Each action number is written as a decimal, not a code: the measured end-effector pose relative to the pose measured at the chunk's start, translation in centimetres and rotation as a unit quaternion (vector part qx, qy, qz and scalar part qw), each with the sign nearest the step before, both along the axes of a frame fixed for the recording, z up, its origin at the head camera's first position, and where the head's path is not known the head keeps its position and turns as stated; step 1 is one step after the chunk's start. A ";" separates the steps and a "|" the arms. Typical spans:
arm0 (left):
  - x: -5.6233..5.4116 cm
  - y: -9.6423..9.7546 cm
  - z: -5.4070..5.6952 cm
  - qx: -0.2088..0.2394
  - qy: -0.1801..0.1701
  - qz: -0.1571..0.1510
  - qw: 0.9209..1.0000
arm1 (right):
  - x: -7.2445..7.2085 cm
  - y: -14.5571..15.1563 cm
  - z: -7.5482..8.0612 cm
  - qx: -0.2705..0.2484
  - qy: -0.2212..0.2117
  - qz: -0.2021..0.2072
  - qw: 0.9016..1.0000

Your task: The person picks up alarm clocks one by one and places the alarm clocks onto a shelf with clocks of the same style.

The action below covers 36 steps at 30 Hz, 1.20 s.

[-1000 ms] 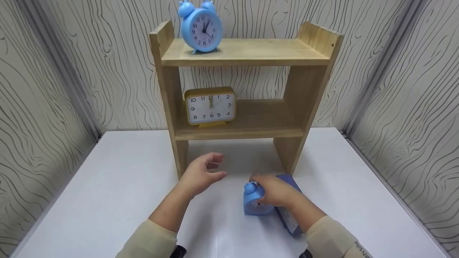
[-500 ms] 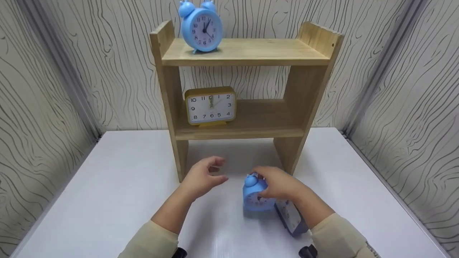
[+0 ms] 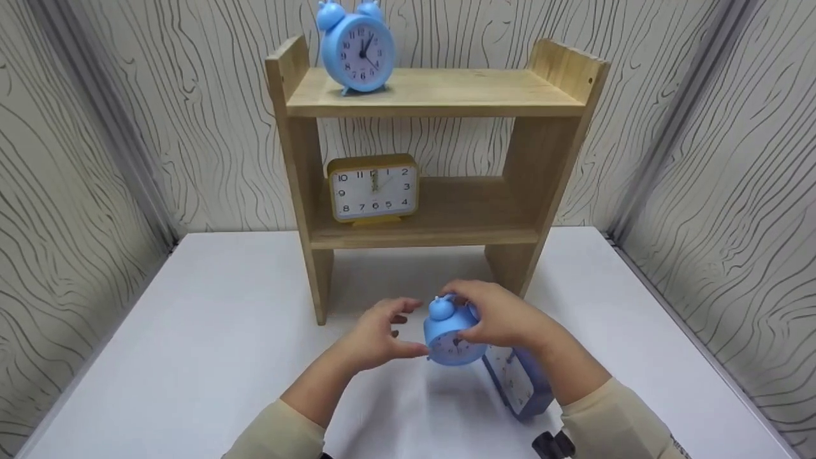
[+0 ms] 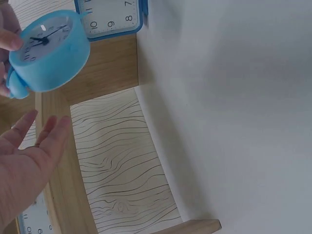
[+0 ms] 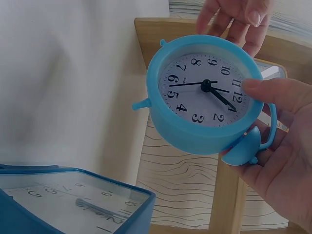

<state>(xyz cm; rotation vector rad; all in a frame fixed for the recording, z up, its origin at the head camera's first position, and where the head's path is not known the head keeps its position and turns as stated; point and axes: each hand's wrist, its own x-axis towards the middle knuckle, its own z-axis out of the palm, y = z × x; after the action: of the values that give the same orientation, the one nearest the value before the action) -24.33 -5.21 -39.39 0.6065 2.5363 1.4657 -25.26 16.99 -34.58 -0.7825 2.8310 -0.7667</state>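
Note:
Off the white table (image 3: 191, 370), my right hand (image 3: 503, 319) grips a round light-blue twin-bell alarm clock (image 3: 441, 328) by its top. In the right wrist view the thumb lies on the rim of the dial beside the 12, and the other fingers go behind, near a bell (image 5: 243, 147). My left hand (image 3: 377, 336) is held out at the clock's left side with fingers spread and nothing in them. Seen from the left wrist, a gap separates these fingers (image 4: 56, 136) from the clock. Under my right forearm stands a blue rectangular clock (image 3: 512, 379), partly hidden.
A wooden shelf unit (image 3: 427, 239) stands against the patterned back wall (image 3: 223, 127). On its middle board is a yellow rectangular clock (image 3: 375, 190). Another light-blue twin-bell clock (image 3: 359, 54) stands at the top left. Patterned side walls (image 3: 733, 223) flank the table.
My right hand has lifted the round alarm clock from the table and moved it slightly away from me. My left hand has come right and nearer to it. The rectangular clock shows more now.

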 end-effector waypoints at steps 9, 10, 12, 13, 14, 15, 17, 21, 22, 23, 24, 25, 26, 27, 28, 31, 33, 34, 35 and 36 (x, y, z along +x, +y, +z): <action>0.4 1.4 -1.1 0.052 0.017 -0.007 0.998 | 0.6 -0.6 0.6 -0.003 0.008 0.019 1.000; 0.4 1.5 -1.1 0.054 0.019 -0.002 0.998 | 0.6 -0.6 0.6 -0.004 0.009 0.021 1.000; 0.4 1.6 -1.1 0.054 0.022 0.008 0.998 | 0.7 -0.6 0.7 -0.001 0.011 0.020 1.000; 0.5 1.7 -1.1 0.054 0.022 0.011 0.998 | 0.8 -0.6 0.8 -0.001 0.011 0.019 1.000; 0.5 1.7 -1.1 0.055 0.022 0.013 0.998 | 0.8 -0.6 0.8 -0.001 0.010 0.019 1.000; 0.5 1.8 -1.1 0.055 0.022 0.013 0.998 | 0.8 -0.5 0.9 -0.001 0.010 0.020 1.000; 0.5 1.8 -1.1 0.055 0.023 0.014 0.998 | 0.8 -0.5 0.9 -0.001 0.009 0.023 1.000; 0.5 1.8 -1.0 0.053 0.033 0.012 0.998 | 0.8 -0.2 0.9 -0.008 0.002 0.028 1.000; 0.5 1.8 -1.0 0.052 0.036 0.013 0.998 | 0.8 -0.2 1.0 -0.012 -0.001 0.026 1.000; 0.5 1.8 -0.9 0.052 0.038 0.013 0.998 | 0.8 -0.1 1.0 -0.016 -0.003 0.023 1.000; 0.4 1.7 -0.8 0.054 0.040 0.013 0.998 | 0.7 -0.1 1.0 -0.022 -0.005 0.019 1.000; 0.4 1.6 -0.7 0.056 0.042 0.013 0.997 | 0.7 0.0 1.1 -0.027 -0.006 0.014 1.000; 0.3 1.5 -0.6 0.059 0.046 0.014 0.997 | 0.7 0.1 1.1 -0.033 -0.007 0.009 0.999; 0.2 1.4 -0.4 0.063 0.049 0.015 0.997 | 0.6 0.2 1.1 -0.040 -0.006 0.003 0.999; 0.2 1.2 -0.3 0.069 0.052 0.017 0.996 | 0.5 0.3 1.1 -0.049 -0.006 -0.001 0.999; -0.1 0.8 0.2 0.080 0.059 0.024 0.995 | 0.3 0.7 1.0 -0.082 -0.006 -0.001 0.997; -0.2 0.5 0.6 0.089 0.059 0.030 0.994 | 0.1 1.1 0.7 -0.110 -0.011 0.006 0.994; -0.2 0.3 0.7 0.093 0.059 0.032 0.993 | 0.0 1.2 0.6 -0.127 -0.015 0.010 0.992; -0.3 0.2 0.9 0.097 0.058 0.035 0.993 | -0.1 1.3 0.5 -0.141 -0.020 0.011 0.990; -0.3 0.1 1.1 0.102 0.055 0.038 0.993 | -0.1 1.3 0.3 -0.157 -0.025 0.011 0.987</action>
<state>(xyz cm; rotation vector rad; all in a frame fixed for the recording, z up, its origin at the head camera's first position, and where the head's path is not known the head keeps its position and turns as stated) -24.66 -5.12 -38.32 0.6434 2.5352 1.7803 -25.37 18.32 -34.24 -0.8173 2.6876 -1.2290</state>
